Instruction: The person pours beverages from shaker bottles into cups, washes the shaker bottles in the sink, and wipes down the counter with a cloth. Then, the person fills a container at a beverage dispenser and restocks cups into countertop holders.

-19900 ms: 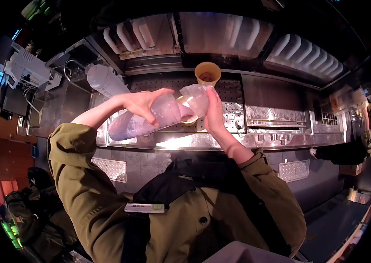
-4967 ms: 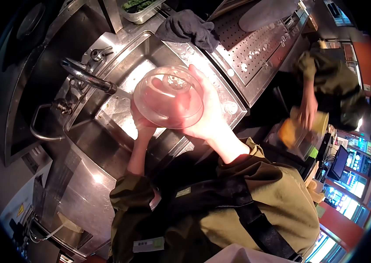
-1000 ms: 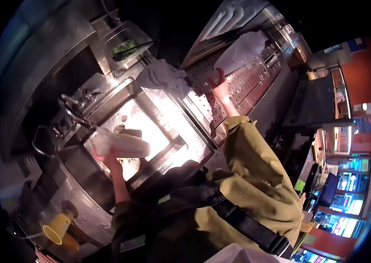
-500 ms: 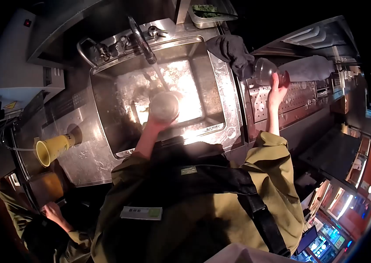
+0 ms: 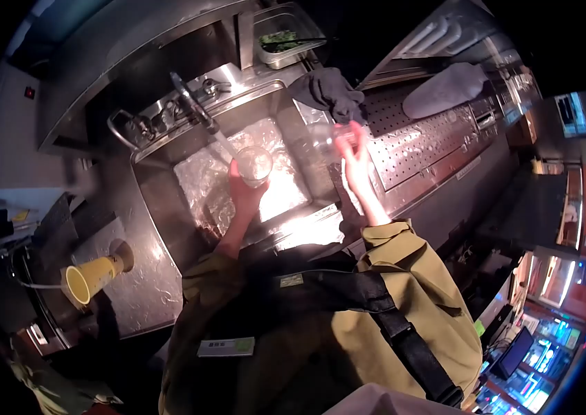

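My left hand (image 5: 243, 197) is wrapped round a clear round cup (image 5: 256, 164) inside the metal sink (image 5: 151, 207). The cup sits by the stream from the faucet (image 5: 193, 100); whether water enters it I cannot tell. Above the sink's right rim, my right hand (image 5: 355, 162) grips a clear see-through container (image 5: 322, 134), blurred and lit by glare, so its exact kind is unclear. A dark cloth (image 5: 327, 93) lies just beyond that hand.
Right of the sink is a perforated metal drain board (image 5: 410, 155) with a long grey cloth-like thing (image 5: 445, 90). A yellow cup (image 5: 89, 280) stands on the left counter. Behind the sink is a clear bin of greens (image 5: 286, 41). Another person's sleeve (image 5: 65, 387) shows lower left.
My right hand has brought the clear container left from over the drain board to the sink's right edge. My left hand keeps its cup in the sink. The view has turned.
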Demonstrator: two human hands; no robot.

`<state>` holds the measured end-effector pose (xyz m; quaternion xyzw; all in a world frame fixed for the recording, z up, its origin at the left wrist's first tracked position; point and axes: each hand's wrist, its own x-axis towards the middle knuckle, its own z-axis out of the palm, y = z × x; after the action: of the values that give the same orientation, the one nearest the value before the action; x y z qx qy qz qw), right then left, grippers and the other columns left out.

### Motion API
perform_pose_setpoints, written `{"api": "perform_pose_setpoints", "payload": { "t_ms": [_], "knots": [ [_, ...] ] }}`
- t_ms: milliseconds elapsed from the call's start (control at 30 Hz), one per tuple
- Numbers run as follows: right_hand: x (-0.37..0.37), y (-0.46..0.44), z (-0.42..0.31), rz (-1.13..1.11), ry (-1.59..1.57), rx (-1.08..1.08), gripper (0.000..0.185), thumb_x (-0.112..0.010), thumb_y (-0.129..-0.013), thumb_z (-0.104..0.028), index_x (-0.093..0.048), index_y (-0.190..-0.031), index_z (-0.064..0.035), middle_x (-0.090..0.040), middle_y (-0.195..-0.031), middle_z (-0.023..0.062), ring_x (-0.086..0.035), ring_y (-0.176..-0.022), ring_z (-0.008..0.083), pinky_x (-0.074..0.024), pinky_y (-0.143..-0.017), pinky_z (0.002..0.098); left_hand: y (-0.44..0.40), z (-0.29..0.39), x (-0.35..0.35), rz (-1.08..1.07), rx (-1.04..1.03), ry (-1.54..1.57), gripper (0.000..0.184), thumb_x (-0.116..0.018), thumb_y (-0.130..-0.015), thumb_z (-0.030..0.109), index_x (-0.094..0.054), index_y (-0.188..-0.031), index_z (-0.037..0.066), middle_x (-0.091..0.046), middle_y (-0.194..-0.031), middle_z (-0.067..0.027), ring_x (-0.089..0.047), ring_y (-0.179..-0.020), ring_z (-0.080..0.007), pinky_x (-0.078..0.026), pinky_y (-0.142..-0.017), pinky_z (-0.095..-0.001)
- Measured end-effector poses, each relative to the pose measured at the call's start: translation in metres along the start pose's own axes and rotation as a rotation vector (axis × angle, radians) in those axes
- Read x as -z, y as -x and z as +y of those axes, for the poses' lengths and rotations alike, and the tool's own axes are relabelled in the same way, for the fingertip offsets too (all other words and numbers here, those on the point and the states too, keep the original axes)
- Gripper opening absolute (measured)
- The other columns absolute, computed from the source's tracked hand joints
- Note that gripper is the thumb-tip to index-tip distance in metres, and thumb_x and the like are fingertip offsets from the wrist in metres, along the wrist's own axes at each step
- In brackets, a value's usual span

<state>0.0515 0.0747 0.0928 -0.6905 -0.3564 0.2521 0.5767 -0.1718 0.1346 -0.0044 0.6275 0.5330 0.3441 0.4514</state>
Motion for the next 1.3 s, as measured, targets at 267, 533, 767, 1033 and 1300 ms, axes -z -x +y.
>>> {"api": "perform_pose_setpoints", "payload": {
  "t_ms": [267,533,767,1033,1300],
  "knots": [
    [-0.014,0.044,-0.026,-0.451,0.24,0.385,0.064,-0.062,-0.074,-0.019,-0.029,-0.126,0.0008,-0.046,-0.119,0.0144,-0.05,-0.101,0.0256,-0.0414,-0.084,0.0348,0.019,-0.076,0.028,-0.087,0.35,0.772,0.051,-0.05,-0.084,0.029,-0.031,-0.128,0.013,-0.037,-0.128,-0.0124,-0.045,-0.108,-0.0258,-0.042,-0.084,-0.0415],
    [0.033,0.03,-0.086,-0.354,0.013,0.442,0.097,-0.078,-0.062,-0.022,-0.015,-0.133,-0.0022,-0.037,-0.124,0.016,-0.041,-0.114,0.0287,-0.0338,-0.096,0.0392,0.037,0.072,-0.029,-0.553,0.431,1.051,0.062,-0.072,-0.066,0.014,-0.04,-0.119,0.007,-0.043,-0.122,-0.0123,-0.05,-0.104,-0.0264,-0.047,-0.079,-0.0395],
    [0.114,-0.018,-0.041,0.166,0.067,0.265,0.114,-0.076,-0.051,-0.023,-0.001,-0.133,-0.0002,-0.024,-0.13,0.0255,-0.03,-0.121,0.0346,-0.0292,-0.101,0.0399,0.014,0.187,-0.166,-0.677,0.815,1.242,0.071,-0.045,-0.077,0.06,-0.039,-0.119,0.003,-0.047,-0.111,-0.0187,-0.048,-0.101,-0.029,-0.04,-0.088,-0.0431],
    [0.145,-0.129,0.007,0.253,0.112,0.186,0.102,-0.076,-0.056,-0.024,-0.012,-0.132,0.0005,-0.038,-0.124,0.0228,-0.043,-0.113,0.0324,-0.037,-0.094,0.0352,0.051,0.279,-0.218,-0.157,-0.231,0.826,0.035,-0.055,-0.081,0.01,-0.042,-0.112,0.003,-0.048,-0.102,-0.0068,-0.05,-0.089,-0.0151,-0.041,-0.078,-0.025],
    [0.214,-0.095,0.024,0.2,0.019,-0.138,0.04,-0.058,-0.074,-0.013,-0.046,-0.109,0.0008,-0.051,-0.108,0.0188,-0.05,-0.098,0.0329,-0.0404,-0.086,0.0347,0.024,0.308,-0.316,-0.279,-0.284,0.517,0.055,-0.057,-0.077,0.001,-0.031,-0.125,-0.003,-0.035,-0.125,-0.0178,-0.036,-0.118,-0.0249,-0.027,-0.101,-0.0348]
  ]
}}
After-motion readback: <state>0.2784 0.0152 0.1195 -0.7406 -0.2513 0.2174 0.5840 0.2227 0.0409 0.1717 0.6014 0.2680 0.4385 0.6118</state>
